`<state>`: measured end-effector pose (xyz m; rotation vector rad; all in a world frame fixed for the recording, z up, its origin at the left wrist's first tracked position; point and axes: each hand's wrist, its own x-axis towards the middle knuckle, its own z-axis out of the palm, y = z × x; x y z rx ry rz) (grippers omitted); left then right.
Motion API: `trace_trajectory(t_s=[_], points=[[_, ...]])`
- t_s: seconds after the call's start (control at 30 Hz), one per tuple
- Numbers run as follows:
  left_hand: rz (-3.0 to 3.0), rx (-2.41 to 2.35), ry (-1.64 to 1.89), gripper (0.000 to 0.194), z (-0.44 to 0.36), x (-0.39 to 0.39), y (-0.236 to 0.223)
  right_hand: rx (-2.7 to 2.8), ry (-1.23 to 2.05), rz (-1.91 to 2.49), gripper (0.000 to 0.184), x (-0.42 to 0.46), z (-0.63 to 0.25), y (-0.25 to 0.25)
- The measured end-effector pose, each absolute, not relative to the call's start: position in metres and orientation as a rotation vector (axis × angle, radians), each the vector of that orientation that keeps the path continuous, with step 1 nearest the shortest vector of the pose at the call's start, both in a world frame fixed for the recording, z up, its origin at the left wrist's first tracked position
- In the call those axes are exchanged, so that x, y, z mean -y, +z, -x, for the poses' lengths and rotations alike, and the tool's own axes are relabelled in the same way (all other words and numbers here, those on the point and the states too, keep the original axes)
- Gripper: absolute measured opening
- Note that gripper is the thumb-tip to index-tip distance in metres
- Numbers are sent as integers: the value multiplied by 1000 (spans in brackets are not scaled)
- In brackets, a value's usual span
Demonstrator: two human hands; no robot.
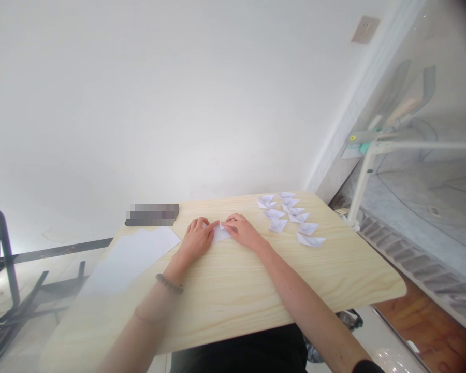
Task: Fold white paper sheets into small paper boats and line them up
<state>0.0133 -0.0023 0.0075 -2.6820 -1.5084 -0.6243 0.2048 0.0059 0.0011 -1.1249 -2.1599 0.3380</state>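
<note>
A small piece of folded white paper (221, 236) lies on the table between my two hands. My left hand (198, 237) holds its left side down, index finger stretched across the top edge and thumb near it. At the paper's upper right, my right hand (241, 230) pinches a raised fold between thumb and fingers. My fingers hide part of the paper. To the right stand several folded paper boats (310, 240), loosely grouped. Left of my left hand lie flat white sheets of paper (132, 259).
The light wooden table (233, 305) has rounded corners and backs onto a white wall. A dark flat object (152, 215), partly pixelated, rests at its back left. Black metal framing (8, 269) stands at left. A white metal frame (363, 181) is at right.
</note>
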Motion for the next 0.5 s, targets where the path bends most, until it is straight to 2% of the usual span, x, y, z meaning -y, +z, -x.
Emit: trace_trajectory(t_s=[0.5], points=[[2680, 1513, -593, 37, -14, 4, 9, 2150, 378, 1151, 24, -9, -205, -2]])
